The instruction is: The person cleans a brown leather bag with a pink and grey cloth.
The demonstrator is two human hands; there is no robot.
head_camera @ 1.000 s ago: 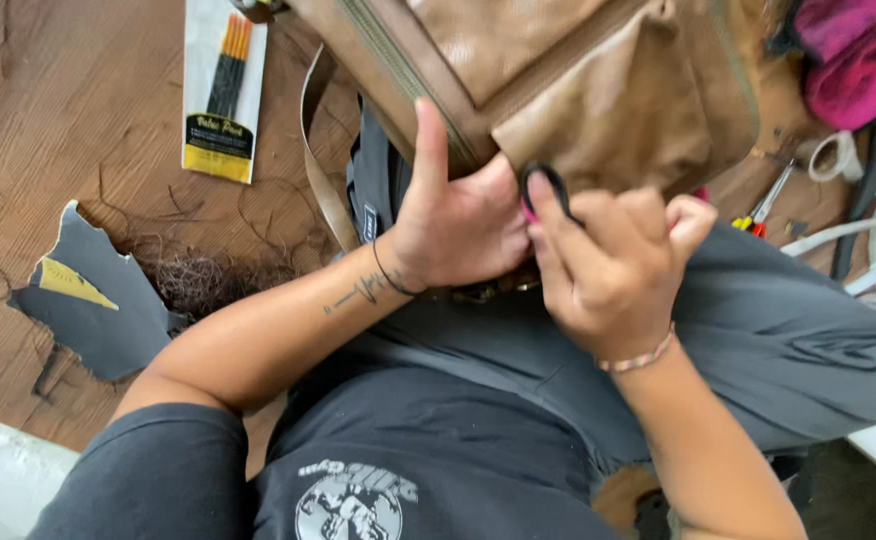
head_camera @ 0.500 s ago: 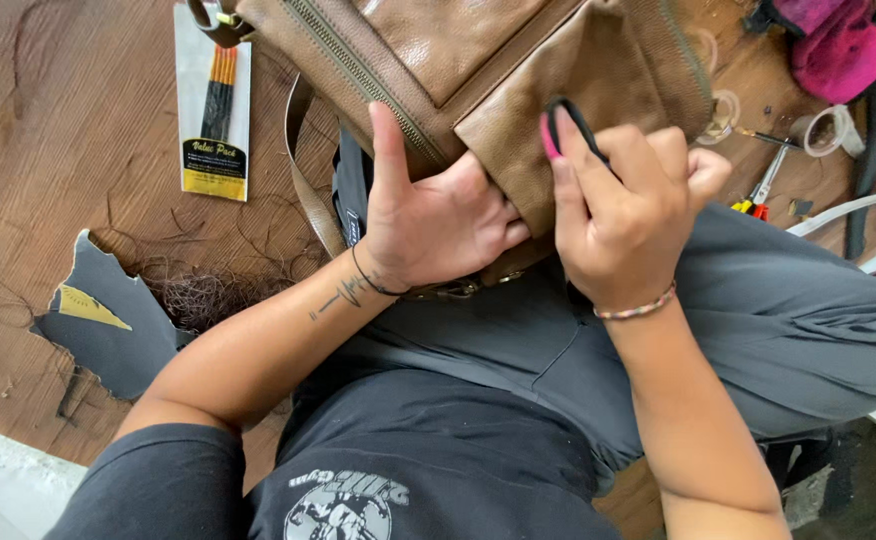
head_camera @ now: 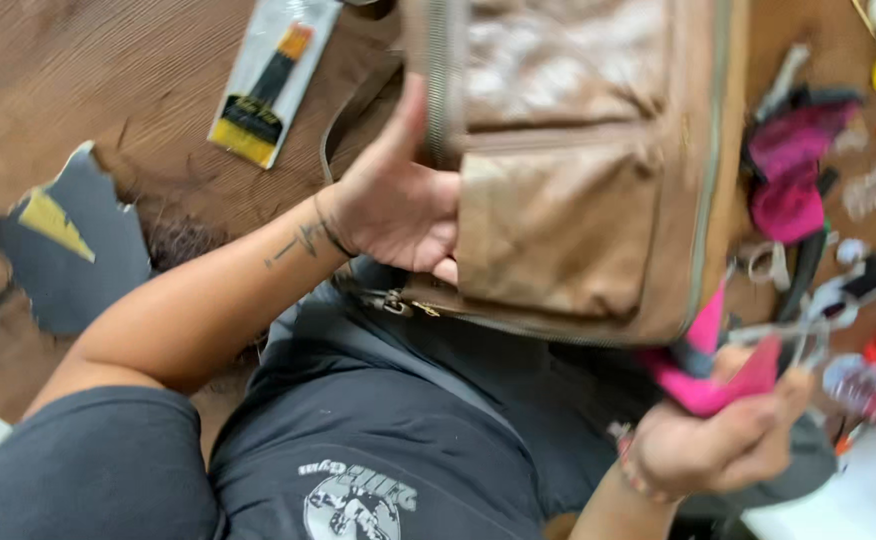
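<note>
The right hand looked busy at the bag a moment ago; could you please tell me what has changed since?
The right hand has left the bag and dropped to the lower right, now holding something pink; what it is, blur hides. The left hand stays on the bag, fingers tucked under its flap. The packet lies where it was.

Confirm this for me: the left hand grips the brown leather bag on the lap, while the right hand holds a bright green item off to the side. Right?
Not quite. In the head view the item in the right hand is bright pink, not green. The left hand does grip the brown leather bag over the lap.
</note>
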